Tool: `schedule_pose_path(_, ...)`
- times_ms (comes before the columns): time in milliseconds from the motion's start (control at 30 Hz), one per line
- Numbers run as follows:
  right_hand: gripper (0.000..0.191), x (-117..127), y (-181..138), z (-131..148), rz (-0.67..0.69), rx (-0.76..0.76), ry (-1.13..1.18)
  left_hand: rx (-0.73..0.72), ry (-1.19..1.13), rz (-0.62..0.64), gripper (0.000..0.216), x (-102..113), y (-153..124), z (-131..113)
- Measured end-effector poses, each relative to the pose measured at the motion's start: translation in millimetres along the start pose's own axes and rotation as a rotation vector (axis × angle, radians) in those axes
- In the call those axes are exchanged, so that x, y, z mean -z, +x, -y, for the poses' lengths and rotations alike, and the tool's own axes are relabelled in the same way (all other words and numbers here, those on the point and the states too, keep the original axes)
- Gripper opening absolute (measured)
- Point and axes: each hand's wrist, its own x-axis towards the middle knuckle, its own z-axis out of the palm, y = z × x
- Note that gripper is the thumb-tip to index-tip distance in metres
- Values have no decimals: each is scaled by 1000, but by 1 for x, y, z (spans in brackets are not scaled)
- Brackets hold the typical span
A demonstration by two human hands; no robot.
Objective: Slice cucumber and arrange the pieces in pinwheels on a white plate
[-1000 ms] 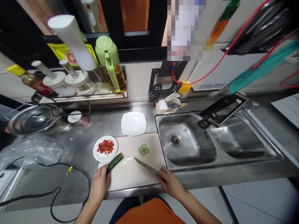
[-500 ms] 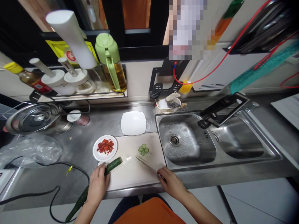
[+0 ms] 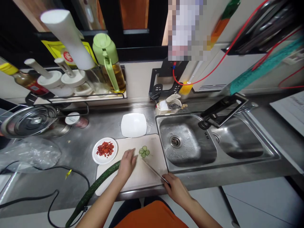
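1. Right hand (image 3: 177,190): closed round knife (image 3: 155,172) handle; blade slants forward-left, tip near left hand, probably angled for ready control.
2. Left hand (image 3: 127,164): fingers extended, blurred; can't tell if gripping.
3. Cucumber (image 3: 102,179): meets left hand's left side, trails back off cutting board (image 3: 136,179); likely too long to fit.
4. Cucumber slices (image 3: 144,151): just right of left fingertips, grouped, presumably leaving cutting space.
5. Plate (image 3: 95,153), red pieces (image 3: 104,149): left of left hand, presumably kept within reach.
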Motion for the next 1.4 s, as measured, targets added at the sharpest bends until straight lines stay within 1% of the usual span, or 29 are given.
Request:
schedule_pose_path(67,28,0,-1,1,18,-31,-17,34,-31,13,33,-19,18,-9)
schedule_pose_path(133,29,-1,-2,2,34,-51,-24,66,-44,25,29,-32,29,-13)
schedule_pose_path(200,29,-1,-3,2,44,-62,-24,99,-54,23,25,-40,32,-14)
schedule_pose_path(267,29,-1,-4,3,54,-74,-23,135,-75,5,19,-42,33,-15)
schedule_pose_path(333,28,0,-4,4,60,-82,-29,174,-105,-6,11,-40,35,-17)
schedule_pose_path(400,27,1,-4,6,69,-83,-50,216,-139,10,4,-34,35,-20)
schedule_pose_path(533,24,6,-2,13,111,-122,-124,325,-199,46,8,-17,28,-23)
schedule_pose_path(600,24,8,-1,17,150,-166,-162,370,-209,39,8,-9,18,-22)
schedule_pose_path(667,27,10,1,22,191,-196,-201,381,-206,52,8,-4,6,-20)
schedule_pose_path(800,35,11,7,29,244,-204,-281,344,-170,92,12,-9,-13,-16)
schedule_pose_path(867,38,10,10,30,249,-209,-323,287,-135,67,13,-15,-18,-13)
schedule_pose_path(933,40,9,13,31,250,-218,-350,197,-97,22,18,-19,-24,-9)
schedule_pose_path(1000,41,8,14,33,254,-214,-352,113,-64,-10,23,-22,-31,-5)
schedule_pose_path(1067,41,6,14,37,261,-200,-342,64,-43,-21,25,-24,-38,-2)
schedule_pose_path(1167,46,-2,12,49,276,-185,-336,43,-35,-32,27,-26,-46,1)
schedule_pose_path(1267,54,-15,9,62,281,-175,-359,49,-43,-42,26,-28,-48,2)
schedule_pose_path(1400,57,-25,7,74,285,-164,-364,43,-55,-55,26,-30,-46,4)
